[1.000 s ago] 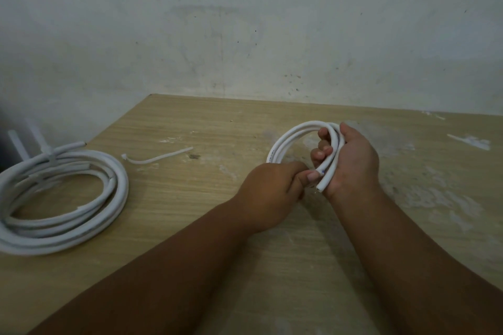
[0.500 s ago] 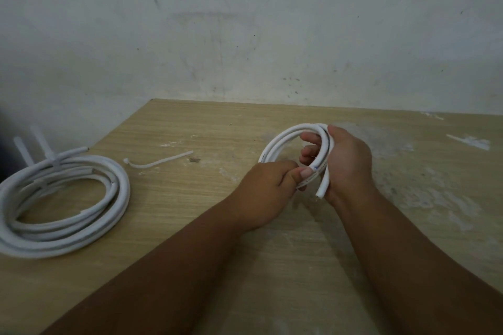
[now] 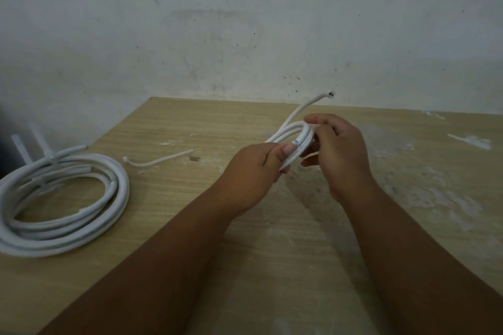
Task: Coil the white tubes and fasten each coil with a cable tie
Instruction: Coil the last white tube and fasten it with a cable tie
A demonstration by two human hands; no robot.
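Note:
A small coil of thin white tube (image 3: 292,136) is held above the middle of the wooden table (image 3: 272,239). My left hand (image 3: 251,171) grips the coil's near side, thumb pressed on the strands. My right hand (image 3: 337,152) holds its right side with curled fingers. One loose tube end (image 3: 313,102) sticks up and back from the coil. A loose white cable tie (image 3: 158,161) lies on the table to the left of my hands. A larger coil of thick white tube (image 3: 62,207), with cable ties on it, lies at the table's left edge.
A stained white wall (image 3: 245,22) stands right behind the table. The table's left edge runs diagonally past the large coil. White smears (image 3: 468,141) mark the wood at the right.
The coil has turned more edge-on between my hands. One tube end has sprung free and now points up and back. My right hand's grip has shifted to the coil's right side.

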